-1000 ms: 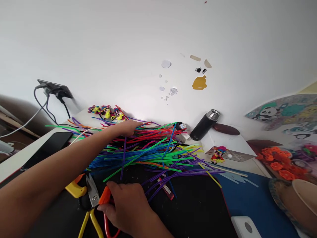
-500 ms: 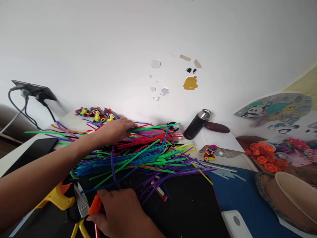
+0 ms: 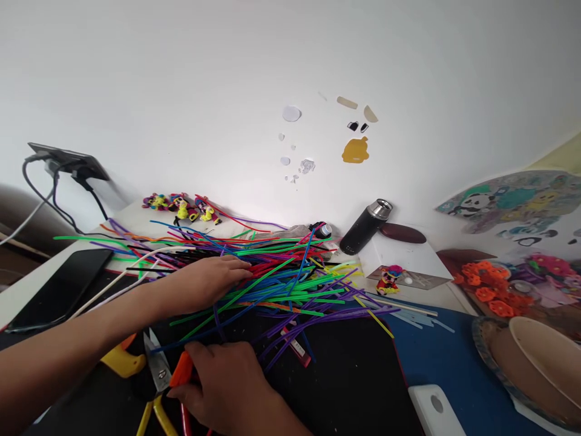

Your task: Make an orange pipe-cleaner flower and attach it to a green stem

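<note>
My left hand (image 3: 213, 280) lies on the heap of coloured pipe cleaners (image 3: 281, 284), its fingertips at some red stems; whether it grips any is hidden. Low in the view, my right hand (image 3: 227, 378) is closed round an orange-handled tool (image 3: 182, 369). Beside that hand, metal scissors blades (image 3: 157, 363) point up and left, with a blue stem across them. Yellow handles (image 3: 154, 415) show below, and a yellow-and-orange tool (image 3: 124, 360) lies to the left. A small red-and-white packet (image 3: 296, 346) rests on the black mat (image 3: 345, 375).
A black phone (image 3: 59, 287) lies at the left. Small pipe-cleaner figures (image 3: 181, 207) stand along the wall. A black flask (image 3: 365, 229) leans near a white box (image 3: 403, 260). At the right are a bowl (image 3: 544, 357) and orange flowers (image 3: 488, 284).
My left hand has moved down and slightly right, from the back of the heap to its middle. My right hand keeps hold of the orange-handled tool. The camera view has shifted slightly.
</note>
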Tool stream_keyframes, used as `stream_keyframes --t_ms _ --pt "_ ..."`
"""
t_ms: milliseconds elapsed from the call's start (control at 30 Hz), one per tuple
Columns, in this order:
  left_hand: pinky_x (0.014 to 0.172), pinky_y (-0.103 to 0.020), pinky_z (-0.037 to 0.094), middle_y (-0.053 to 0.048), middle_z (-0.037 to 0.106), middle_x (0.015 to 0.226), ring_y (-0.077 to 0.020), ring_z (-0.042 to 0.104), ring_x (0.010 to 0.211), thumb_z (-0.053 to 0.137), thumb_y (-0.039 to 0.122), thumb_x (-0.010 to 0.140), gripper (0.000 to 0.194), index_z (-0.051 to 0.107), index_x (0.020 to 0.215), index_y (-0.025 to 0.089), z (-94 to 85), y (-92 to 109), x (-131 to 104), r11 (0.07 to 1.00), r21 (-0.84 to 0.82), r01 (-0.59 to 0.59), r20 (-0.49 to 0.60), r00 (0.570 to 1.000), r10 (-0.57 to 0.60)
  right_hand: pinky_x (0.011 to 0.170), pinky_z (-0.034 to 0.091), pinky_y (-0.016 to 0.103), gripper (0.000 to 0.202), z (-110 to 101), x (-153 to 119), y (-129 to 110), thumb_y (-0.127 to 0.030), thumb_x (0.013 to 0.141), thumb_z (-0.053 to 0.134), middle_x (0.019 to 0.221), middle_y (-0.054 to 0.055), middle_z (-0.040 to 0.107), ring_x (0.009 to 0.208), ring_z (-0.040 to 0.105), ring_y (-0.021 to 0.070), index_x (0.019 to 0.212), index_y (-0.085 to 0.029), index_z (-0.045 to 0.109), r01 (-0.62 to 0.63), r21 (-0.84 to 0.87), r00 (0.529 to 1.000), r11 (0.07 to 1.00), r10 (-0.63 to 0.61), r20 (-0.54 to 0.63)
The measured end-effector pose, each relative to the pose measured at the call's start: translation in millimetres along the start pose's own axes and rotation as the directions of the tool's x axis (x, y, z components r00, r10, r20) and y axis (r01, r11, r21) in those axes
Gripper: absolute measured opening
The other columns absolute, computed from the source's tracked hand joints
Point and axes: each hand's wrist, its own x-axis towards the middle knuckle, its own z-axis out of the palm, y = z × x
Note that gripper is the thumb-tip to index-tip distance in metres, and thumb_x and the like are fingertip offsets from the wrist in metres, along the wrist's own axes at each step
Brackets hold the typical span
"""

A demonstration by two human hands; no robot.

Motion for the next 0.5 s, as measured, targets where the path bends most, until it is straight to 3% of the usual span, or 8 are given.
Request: stream_keyframes --t_ms 100,200,333,433,500 --pt "0.113 -0.038 0.056 -0.011 0.074 0.146 -0.026 0.072 0.131 0.046 0.019 0.11 0.042 0.073 0.142 0.024 4.2 11 -2 0.995 -0.075 -0.065 0.064 0.995 0.07 0.066 0.06 0.037 0.047 -1 0 0 -0.068 0.102 0.062 0.102 0.002 0.084 0.086 0.083 0.0289 0.117 -0.024 0.062 -0.006 0.008 1.0 1.0 0.006 0.016" --pt "0.109 -0.037 0.057 -0.01 0.077 0.14 -0.0264 0.074 0.126 0.048 0.013 0.106 0.042 0.075 0.136 0.024 0.7 13 -1 0.992 -0.104 -0.075 0.084 0.993 0.084 0.067 0.06 0.036 0.046 0 0 -1 -0.068 0.102 0.062 0.102 0.002 0.084 0.087 0.083 0.0286 0.118 -0.024 0.062 -0.01 0.011 1.0 1.0 0.01 0.014" --pt "0.105 -0.037 0.059 -0.008 0.08 0.129 -0.0248 0.076 0.116 0.047 0.012 0.103 0.04 0.076 0.128 0.024 -10.8 7 10 0.994 -0.085 0.063 -0.011 0.998 -0.064 0.069 0.06 0.036 0.046 0 -1 -1 -0.066 0.102 0.064 0.102 0.003 0.084 0.087 0.083 0.029 0.121 -0.024 0.062 -0.008 0.005 1.0 1.0 0.008 0.011" --pt "0.118 -0.044 0.053 -0.011 0.07 0.151 -0.0279 0.067 0.136 0.049 0.017 0.105 0.047 0.067 0.147 0.023 -9.8 1 26 0.991 -0.05 0.125 -0.095 0.987 -0.129 0.068 0.06 0.036 0.047 0 -1 -1 -0.066 0.102 0.064 0.102 0.002 0.084 0.087 0.083 0.0289 0.123 -0.024 0.062 -0.005 0.011 1.0 1.0 0.005 0.002" --pt "0.124 -0.048 0.048 -0.013 0.06 0.163 -0.0301 0.059 0.147 0.054 0.024 0.106 0.051 0.058 0.157 0.022 -2.7 -1 36 0.991 -0.048 0.123 -0.085 0.988 -0.126 0.067 0.06 0.034 0.046 0 0 0 -0.066 0.102 0.064 0.1 0.002 0.084 0.085 0.083 0.0284 0.121 -0.025 0.062 -0.006 0.015 1.0 1.0 0.006 -0.008"
